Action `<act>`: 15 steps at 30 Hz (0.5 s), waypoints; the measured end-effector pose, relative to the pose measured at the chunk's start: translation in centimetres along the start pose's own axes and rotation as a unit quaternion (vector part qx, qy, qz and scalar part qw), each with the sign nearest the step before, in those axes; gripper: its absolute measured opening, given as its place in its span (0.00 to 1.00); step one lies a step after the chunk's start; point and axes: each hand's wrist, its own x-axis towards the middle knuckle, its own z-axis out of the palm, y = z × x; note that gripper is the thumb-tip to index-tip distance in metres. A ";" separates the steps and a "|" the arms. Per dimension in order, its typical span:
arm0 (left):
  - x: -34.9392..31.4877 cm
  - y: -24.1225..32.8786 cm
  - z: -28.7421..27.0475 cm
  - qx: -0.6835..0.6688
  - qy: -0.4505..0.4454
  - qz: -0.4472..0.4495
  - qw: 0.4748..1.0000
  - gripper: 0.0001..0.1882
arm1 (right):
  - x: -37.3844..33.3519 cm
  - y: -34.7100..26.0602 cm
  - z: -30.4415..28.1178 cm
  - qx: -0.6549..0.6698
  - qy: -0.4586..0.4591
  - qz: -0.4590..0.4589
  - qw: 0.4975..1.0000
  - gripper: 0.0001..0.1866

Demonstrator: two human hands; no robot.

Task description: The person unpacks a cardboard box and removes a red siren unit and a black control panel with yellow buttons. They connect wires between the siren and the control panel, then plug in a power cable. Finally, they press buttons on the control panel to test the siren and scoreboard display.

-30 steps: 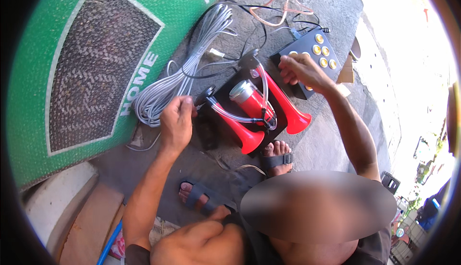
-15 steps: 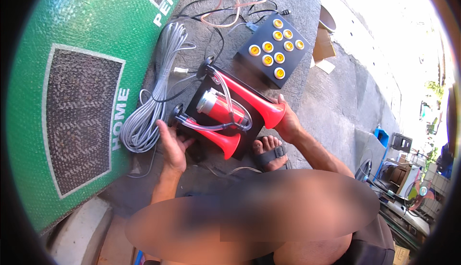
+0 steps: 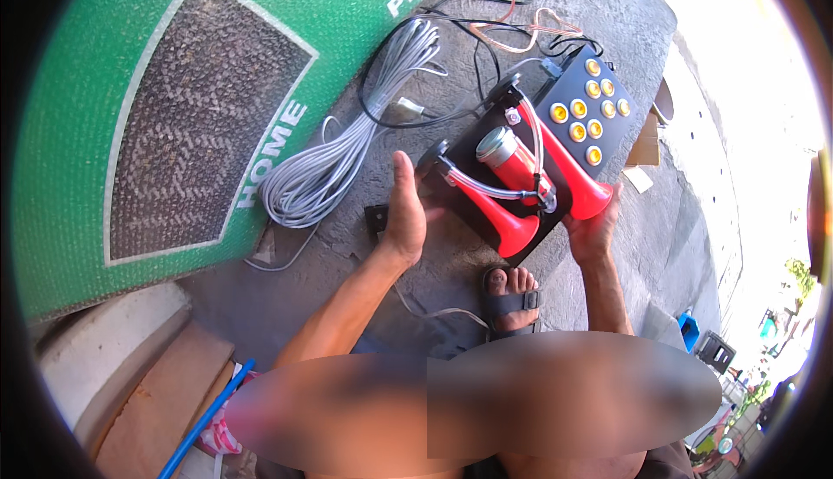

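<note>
A twin air horn set (image 3: 512,163), with two red trumpets, a red and silver compressor and clear tubes on a black board, lies tilted between my hands. My right hand (image 3: 593,229) grips its right end, beside the flared mouth of the longer trumpet. At the left edge, my left hand (image 3: 404,223) has its thumb raised and its fingers partly hidden at the board's side. A black button box (image 3: 566,97) with several yellow round buttons sits just beyond the horn set, its near left part covered by the longer trumpet.
A coiled grey cable (image 3: 325,167) lies left of the horns on the concrete floor. Black and copper-coloured wires (image 3: 521,32) tangle behind. A large green printed panel (image 3: 321,19) fills the left. My sandalled foot (image 3: 512,297) is close below the board, with a blue stick (image 3: 204,423) at lower left.
The view has shifted and turned. Both hands and the horn set have moved closer to the button box, and the longer trumpet now overlaps its near left part.
</note>
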 end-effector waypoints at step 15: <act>-0.5 -1.1 -2.8 0.025 -0.023 0.020 0.999 0.50 | 0.2 0.8 -0.6 -0.004 0.060 0.030 0.998 0.41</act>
